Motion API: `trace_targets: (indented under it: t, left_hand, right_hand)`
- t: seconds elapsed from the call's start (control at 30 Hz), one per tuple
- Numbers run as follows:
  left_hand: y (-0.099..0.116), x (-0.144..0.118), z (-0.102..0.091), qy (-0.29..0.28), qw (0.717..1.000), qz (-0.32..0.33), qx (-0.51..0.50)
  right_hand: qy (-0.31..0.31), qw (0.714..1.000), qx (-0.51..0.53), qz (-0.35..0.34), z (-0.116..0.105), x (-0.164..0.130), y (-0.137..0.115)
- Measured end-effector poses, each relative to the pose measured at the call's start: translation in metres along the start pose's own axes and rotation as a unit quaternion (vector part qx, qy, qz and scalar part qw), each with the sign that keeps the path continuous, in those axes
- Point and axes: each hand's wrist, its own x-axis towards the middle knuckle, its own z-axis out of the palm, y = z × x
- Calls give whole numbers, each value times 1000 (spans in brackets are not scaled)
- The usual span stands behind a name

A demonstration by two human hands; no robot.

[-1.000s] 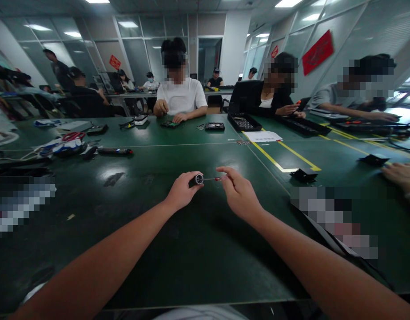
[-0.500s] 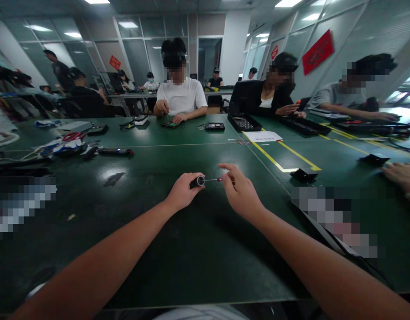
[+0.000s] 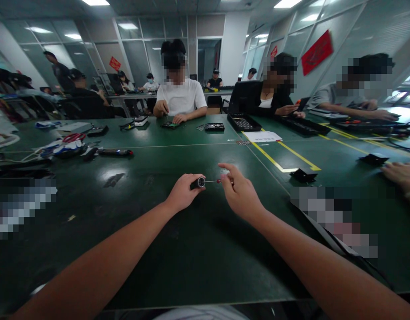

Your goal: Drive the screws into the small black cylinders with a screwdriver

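My left hand [image 3: 183, 193] is closed around a black cylindrical object [image 3: 201, 182], whose round end with a pale ring faces me. From the other side, my right hand [image 3: 240, 190] grips a small screwdriver [image 3: 211, 181] with a red part near the fingers. The screwdriver's thin metal shaft lies level and reaches the side of the black cylinder; its tip is hidden there. My right index finger is stretched out above the handle, while the thumb and other fingers are closed on it. Both hands are above the green table [image 3: 178, 258].
At left lie a dark pen-shaped tool [image 3: 115, 152] and red-handled scissors [image 3: 74, 137] among clutter. A black bracket-like piece [image 3: 303, 175] lies at right, near yellow tape [image 3: 300, 155]. Across the table, a person in white [image 3: 181, 98] works on a circuit board [image 3: 171, 125].
My hands, the black cylinder and the screwdriver stay almost in place. The person across the table has shifted the raised hand slightly.
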Motion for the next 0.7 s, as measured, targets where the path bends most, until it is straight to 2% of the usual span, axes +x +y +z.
trace_targets:
  t: [0.13, 0.33, 0.5, 0.7]
  left_hand:
    - [-1, 0, 1, 4, 1000, -8, 1]
    - [-2, 0, 1, 3, 1000, 0, 7]
    - [-1, 1, 1, 4, 1000, 0, 3]
    - [-3, 0, 1, 2, 1000, 4, 8]
  right_hand:
    - [-7, 1000, 18, 1, -1, -1, -1]
    - [-2, 1000, -16, 27, -3, 1, -3]
    - [-23, 999, 4, 24, -1, -1, -3]
    - [-22, 999, 24, 38, -1, 0, -1]
